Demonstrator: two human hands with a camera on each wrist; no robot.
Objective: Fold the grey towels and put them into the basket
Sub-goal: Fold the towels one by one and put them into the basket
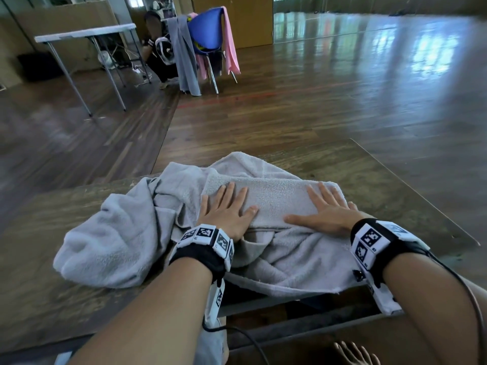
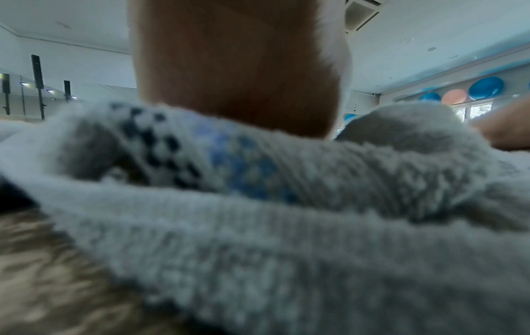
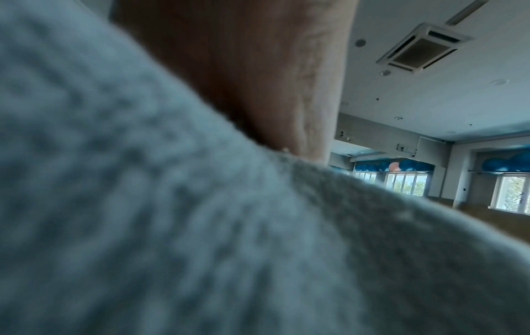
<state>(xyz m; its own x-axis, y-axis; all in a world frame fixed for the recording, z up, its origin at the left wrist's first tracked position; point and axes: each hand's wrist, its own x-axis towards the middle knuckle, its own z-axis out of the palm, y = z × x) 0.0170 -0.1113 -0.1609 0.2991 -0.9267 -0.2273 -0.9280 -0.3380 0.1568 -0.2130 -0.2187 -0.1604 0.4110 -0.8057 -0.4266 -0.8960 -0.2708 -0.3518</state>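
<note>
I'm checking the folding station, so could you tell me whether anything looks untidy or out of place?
Yes: the grey towels lie crumpled in a heap under the folded towel, with one edge hanging off the table. No basket is in view.

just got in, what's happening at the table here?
A person is folding grey towels on a worn wooden table. Both hands lie flat, fingers straight, on a folded grey towel: the left hand at its left end, the right hand at its right end. That towel sits on a loose heap of grey towels spread beneath and to the left. No basket is in view.
</note>
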